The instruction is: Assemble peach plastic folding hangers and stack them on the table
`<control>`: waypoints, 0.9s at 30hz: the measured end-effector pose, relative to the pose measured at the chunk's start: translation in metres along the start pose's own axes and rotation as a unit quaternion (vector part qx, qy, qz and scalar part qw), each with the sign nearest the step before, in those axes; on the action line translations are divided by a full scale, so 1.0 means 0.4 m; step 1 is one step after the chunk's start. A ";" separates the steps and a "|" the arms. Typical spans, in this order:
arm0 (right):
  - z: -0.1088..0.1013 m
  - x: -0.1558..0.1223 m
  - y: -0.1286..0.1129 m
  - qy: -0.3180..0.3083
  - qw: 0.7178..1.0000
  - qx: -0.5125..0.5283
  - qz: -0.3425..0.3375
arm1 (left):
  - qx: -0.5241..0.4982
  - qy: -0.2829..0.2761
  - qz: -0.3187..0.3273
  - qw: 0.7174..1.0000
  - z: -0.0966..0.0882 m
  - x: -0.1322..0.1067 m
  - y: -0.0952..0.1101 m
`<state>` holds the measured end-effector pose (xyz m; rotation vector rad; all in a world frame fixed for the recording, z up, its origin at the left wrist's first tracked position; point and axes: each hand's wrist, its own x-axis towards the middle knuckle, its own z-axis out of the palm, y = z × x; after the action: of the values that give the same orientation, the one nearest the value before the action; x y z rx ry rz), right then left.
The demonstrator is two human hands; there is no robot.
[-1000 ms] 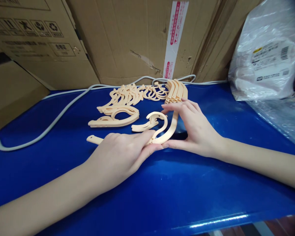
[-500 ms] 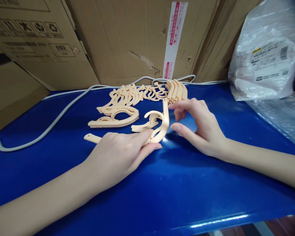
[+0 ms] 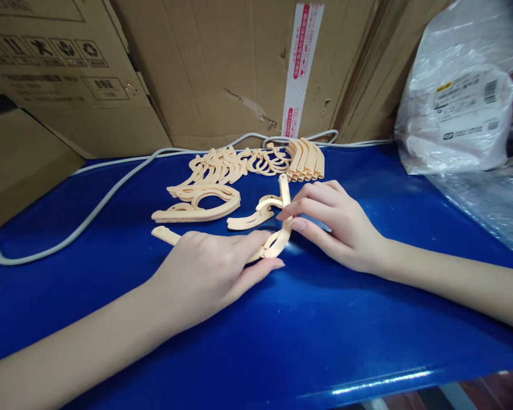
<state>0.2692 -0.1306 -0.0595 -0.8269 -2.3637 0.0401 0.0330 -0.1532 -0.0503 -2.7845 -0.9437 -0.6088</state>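
Observation:
A beige plastic folding hanger (image 3: 285, 230) is held low over the blue table. My left hand (image 3: 216, 265) is closed around its middle, with one arm of the hanger sticking out past the knuckles on the left and the other rising on the right. The thumb and fingers of my right hand (image 3: 333, 228) pinch that raised arm, near the curved hook. Just behind lies a loose beige hanger piece (image 3: 248, 221). Folded hangers (image 3: 196, 213) rest in a stack to the left of it. My left palm hides the hanger's centre.
Along the back lie curved beige arms (image 3: 218, 165), hooks (image 3: 267, 162) and a row of beige arm pieces (image 3: 306, 159). A white cable (image 3: 111, 196) runs across the blue table (image 3: 282, 341). Cardboard boxes (image 3: 222, 68) stand behind; a clear plastic bag (image 3: 457, 114) is at the right.
My right hand has moved left and closed its fingers on the hanger's raised arm. That arm has shifted slightly left. My left hand keeps its hold.

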 end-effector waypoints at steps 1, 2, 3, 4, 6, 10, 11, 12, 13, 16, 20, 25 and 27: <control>0.000 0.000 0.000 0.000 1.000 0.000 0.002 | 0.005 0.005 0.004 1.000 0.001 0.000 0.000; 0.000 0.000 0.000 -0.002 1.000 0.000 0.003 | 0.008 0.009 0.007 1.000 0.002 -0.001 0.000; 0.001 0.000 0.000 -0.002 1.000 -0.001 0.003 | 0.010 0.012 0.009 1.000 0.004 -0.002 0.000; 0.001 0.000 0.000 -0.003 1.000 -0.003 0.002 | 0.012 0.012 0.010 1.000 0.006 -0.003 0.000; 0.003 -0.001 0.001 0.001 1.000 -0.003 -0.001 | 0.014 0.010 0.011 1.000 0.010 -0.005 0.001; 0.004 -0.001 0.002 0.001 1.000 -0.002 -0.008 | 0.015 0.009 0.017 1.000 0.012 -0.011 0.000; 0.004 0.000 0.002 -0.001 1.000 -0.006 -0.006 | 0.019 0.010 0.018 1.000 0.011 -0.012 0.000; 0.003 0.000 0.001 -0.003 1.000 -0.010 -0.002 | 0.025 0.012 0.019 0.999 0.010 -0.012 -0.001; 0.003 0.001 0.001 -0.006 1.000 -0.013 0.002 | 0.032 0.015 0.020 0.999 0.009 -0.012 -0.001; 0.001 0.002 0.000 -0.014 1.000 -0.018 0.010 | 0.051 0.025 0.026 0.998 0.005 -0.011 0.000; 0.001 0.002 -0.002 -0.012 1.000 -0.005 0.008 | 0.061 0.039 0.032 0.997 0.002 -0.013 0.003; 0.000 0.002 -0.009 -0.002 1.000 0.022 0.007 | 0.071 0.051 0.048 0.995 0.001 -0.016 0.005; -0.002 0.001 -0.013 0.002 1.000 0.018 0.018 | 0.076 0.058 0.054 0.994 0.001 -0.015 0.006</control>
<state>0.2666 -0.1347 -0.0576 -0.8508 -2.3367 0.0954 0.0302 -0.1581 -0.0530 -2.6151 -0.7770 -0.6469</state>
